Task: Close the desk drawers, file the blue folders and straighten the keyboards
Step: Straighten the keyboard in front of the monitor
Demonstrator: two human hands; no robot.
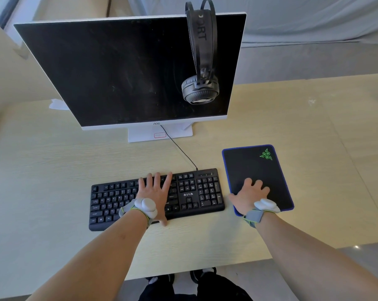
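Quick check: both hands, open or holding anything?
Left hand: open, fingers spread flat on the keyboard.
Right hand: open, resting on the mouse pad, holding nothing.

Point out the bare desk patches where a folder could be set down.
Bare pale wooden desk lies left of the black keyboard and white-framed monitor, and right of the blue-edged black mouse pad. It is crowded between keyboard and mouse pad.

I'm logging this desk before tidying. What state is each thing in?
Black Aula keyboard: flat on the desk, slightly skewed, cable attached.
White-framed AOC monitor: screen dark.
Black headset: hanging on the monitor's top edge.
Black blue-edged mouse pad: flat, angled.
Left hand: spread on the keyboard.
Right hand: resting on the pad.
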